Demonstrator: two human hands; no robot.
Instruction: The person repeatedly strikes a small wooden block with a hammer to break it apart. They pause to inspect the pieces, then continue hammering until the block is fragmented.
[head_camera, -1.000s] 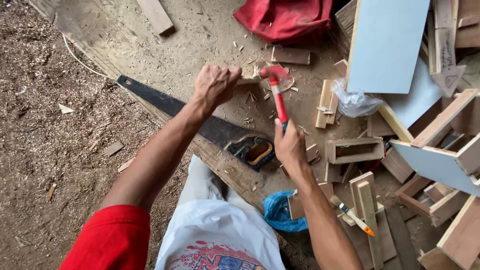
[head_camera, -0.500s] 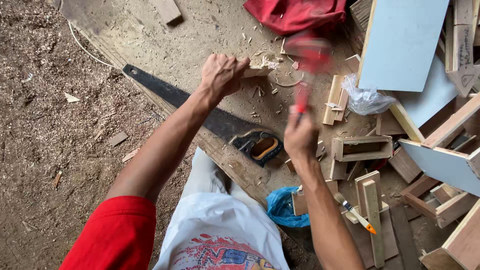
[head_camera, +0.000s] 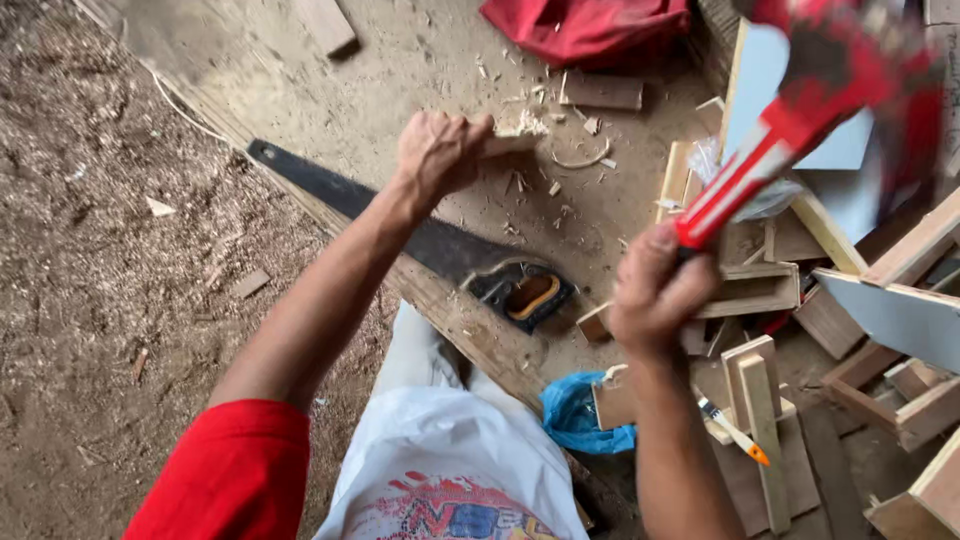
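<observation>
1. The right hand (head_camera: 655, 290), at centre right of the frame, is wrapped tight around the lower end of a red-handled hammer (head_camera: 760, 170).
2. The hammer slants up from that fist toward the upper right corner; its head is a red blur there, so its shape cannot be told.
3. The left hand (head_camera: 440, 150), in the upper middle, is curled closed on a small piece of wood (head_camera: 515, 135) that lies on the dusty floor (head_camera: 400, 80), pinching it at its near end.
4. Pale chips and a curled shaving lie scattered just beside that piece.
5. A black handsaw (head_camera: 420, 235) lies along a plank (head_camera: 470, 330), running from the upper left toward the centre, with its dark handle between the two forearms.
6. A heap of wooden offcuts (head_camera: 760, 290) fills the right side, with a pale blue board (head_camera: 770, 90) leaning at the upper right behind the hammer.
7. A red cloth bag (head_camera: 590, 28) sits at the top edge.
8. A crumpled blue bag (head_camera: 575, 415) lies low in the centre, just beside the right forearm.
9. A small screwdriver with an orange tip (head_camera: 735, 432) rests on the offcuts at lower right.
10. Sawdust covers the ground at the left.
</observation>
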